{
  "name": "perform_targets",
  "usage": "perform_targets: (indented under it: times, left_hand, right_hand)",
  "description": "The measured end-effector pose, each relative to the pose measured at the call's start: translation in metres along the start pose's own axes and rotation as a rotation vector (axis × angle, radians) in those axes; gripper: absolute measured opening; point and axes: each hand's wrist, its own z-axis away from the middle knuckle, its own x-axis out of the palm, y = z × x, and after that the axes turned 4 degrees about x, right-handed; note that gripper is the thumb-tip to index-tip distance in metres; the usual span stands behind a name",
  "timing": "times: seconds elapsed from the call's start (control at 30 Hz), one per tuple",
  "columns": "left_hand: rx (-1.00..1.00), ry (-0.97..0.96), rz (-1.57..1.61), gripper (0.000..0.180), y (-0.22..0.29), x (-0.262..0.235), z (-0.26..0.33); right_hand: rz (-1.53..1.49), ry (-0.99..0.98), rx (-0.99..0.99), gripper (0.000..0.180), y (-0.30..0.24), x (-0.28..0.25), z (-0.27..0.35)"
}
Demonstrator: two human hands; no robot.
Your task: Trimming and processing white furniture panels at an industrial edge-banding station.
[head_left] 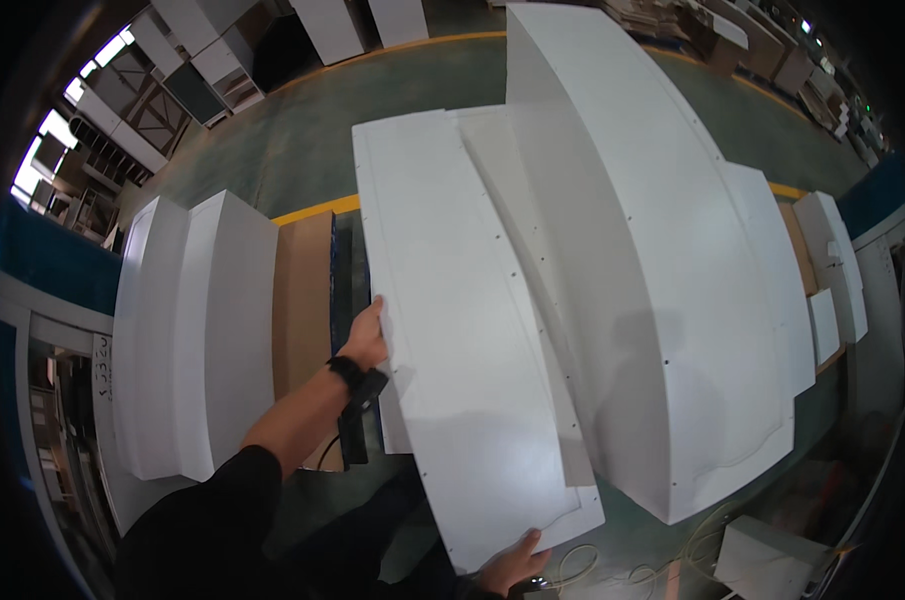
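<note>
Two bare hands hold one long white flat panel (452, 270), centre of frame: left hand (366, 337) grasping left long edge, right hand (512, 563) grasping near end, lower centre. Best to lift both evenly, sparing corners from large white box-shaped piece (722, 280), right of frame. Fingertips beneath panel hidden; contact between pieces unclear; lower-right corner dim.

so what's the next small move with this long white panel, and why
Perhaps ease the long white panel slightly left, away from the bulky white piece close on its right. The left hand is at the left long edge and the right hand is at the near end, so both could probably guide it.
</note>
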Motion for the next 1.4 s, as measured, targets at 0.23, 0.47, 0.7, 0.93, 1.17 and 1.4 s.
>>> perform_targets:
  times: [0.23,0.47,0.7,0.93,1.17,1.4]
  left_hand:
    - [-0.045,-0.085,-0.147,0.052,-0.034,0.04,-0.109]
    - [0.009,0.0,-0.311,0.053,-0.04,0.029,-0.184]
    - [0.035,0.046,-0.964,0.058,-0.039,0.034,-0.195]
    - [0.028,-0.189,-1.722,0.061,-0.026,0.0,-0.221]
    - [0.066,-0.035,-1.519,0.05,-0.054,0.009,-0.208]
    - [0.047,0.013,-1.51,0.051,-0.069,0.01,-0.218]
  right_hand:
    - [-0.018,0.049,-0.002,0.058,0.061,0.055,-0.073]
    - [0.001,0.12,0.067,0.057,0.087,0.098,-0.084]
    - [0.127,0.166,0.089,0.052,0.1,0.113,-0.102]
    - [0.565,0.103,-0.027,0.054,0.134,0.097,-0.136]
    - [0.906,0.151,0.082,0.071,0.097,0.103,-0.134]
    - [1.038,0.185,0.027,0.075,0.121,0.08,-0.157]
